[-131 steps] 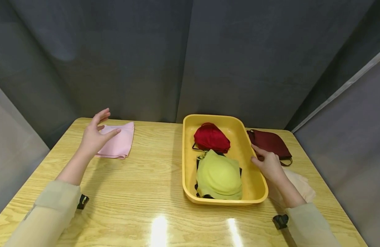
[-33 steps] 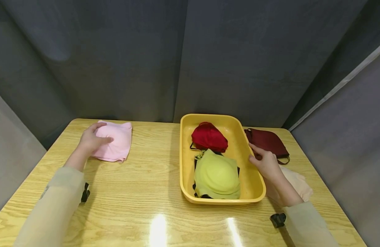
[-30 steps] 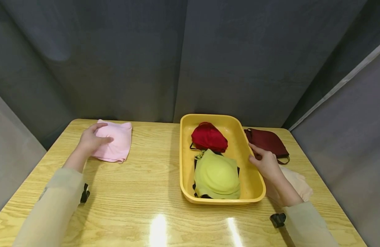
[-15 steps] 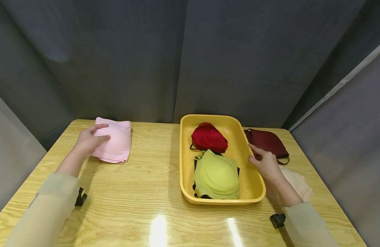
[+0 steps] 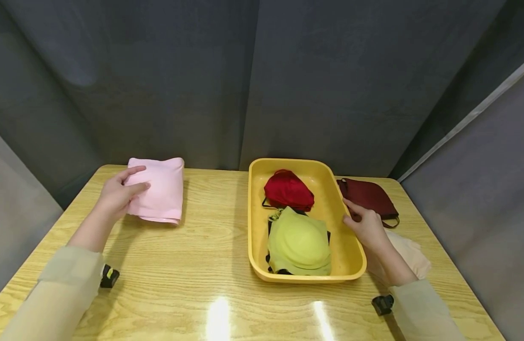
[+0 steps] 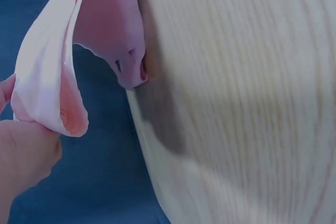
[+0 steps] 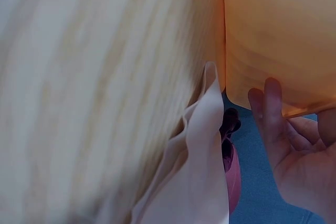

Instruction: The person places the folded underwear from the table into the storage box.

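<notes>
In the head view my left hand (image 5: 116,194) pinches the left side of a folded pink bra (image 5: 163,189) between thumb and fingers. The left wrist view shows the bra (image 6: 47,66) lifted off the table at this side, its layers hanging apart. My right hand (image 5: 369,231) grips the right wall of a yellow plastic tub (image 5: 257,227), thumb on the inner side. In the right wrist view its fingers lie along the outside of the tub (image 7: 283,30). Inside the tub are a red bra (image 5: 289,190) and a yellow-green bra (image 5: 302,241) with black fabric beneath.
Right of the tub lie a folded maroon bra (image 5: 370,196) and a beige garment (image 5: 408,253), partly hidden behind the right forearm. All stand on a wooden table (image 5: 181,279). Grey curtains (image 5: 168,80) hang behind its far edge and at the sides.
My left hand first hovered over the pink bra, then came down and took hold of it. The bra has since risen and tilted up. The right hand stays on the tub.
</notes>
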Demonstrator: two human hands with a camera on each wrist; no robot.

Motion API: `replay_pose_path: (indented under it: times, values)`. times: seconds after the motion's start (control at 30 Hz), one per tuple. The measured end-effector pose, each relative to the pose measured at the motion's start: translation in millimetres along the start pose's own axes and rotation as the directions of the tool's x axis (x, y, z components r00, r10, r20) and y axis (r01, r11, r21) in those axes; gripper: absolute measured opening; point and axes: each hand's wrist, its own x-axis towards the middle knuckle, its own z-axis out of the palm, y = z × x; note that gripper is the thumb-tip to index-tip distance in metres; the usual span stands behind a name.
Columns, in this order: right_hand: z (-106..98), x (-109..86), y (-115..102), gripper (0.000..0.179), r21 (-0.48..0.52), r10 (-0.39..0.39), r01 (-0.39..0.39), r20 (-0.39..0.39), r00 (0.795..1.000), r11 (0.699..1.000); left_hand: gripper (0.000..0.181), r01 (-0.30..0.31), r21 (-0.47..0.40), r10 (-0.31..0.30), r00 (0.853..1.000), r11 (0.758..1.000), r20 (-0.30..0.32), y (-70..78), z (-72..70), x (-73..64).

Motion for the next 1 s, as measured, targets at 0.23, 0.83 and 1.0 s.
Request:
replay_pose_path:
  times: [0.23, 0.83, 1.0]
  values:
    - [0.0, -0.2, -0.9, 0.049, -0.002, 0.003, -0.003, 0.0, 1.0, 1.0, 0.06, -0.016, -0.115, 0.015, 1.0, 0.993, -0.008, 10.6, 1.4, -10.6]
    - [0.5, -0.6, -1.0, 0.049, -0.001, 0.01, -0.01, -0.001, 1.0, 1.0, 0.062, -0.031, -0.01, 0.031, 0.997, 0.999, 0.072, 4.4, 32.4, -0.8]
    - [1.2, 0.3, -0.9, 0.049, -0.007, 0.016, -0.016, -0.002, 1.0, 1.0, 0.064, -0.043, 0.019, 0.04, 0.991, 0.999, 0.124, -5.9, 49.8, 11.0]
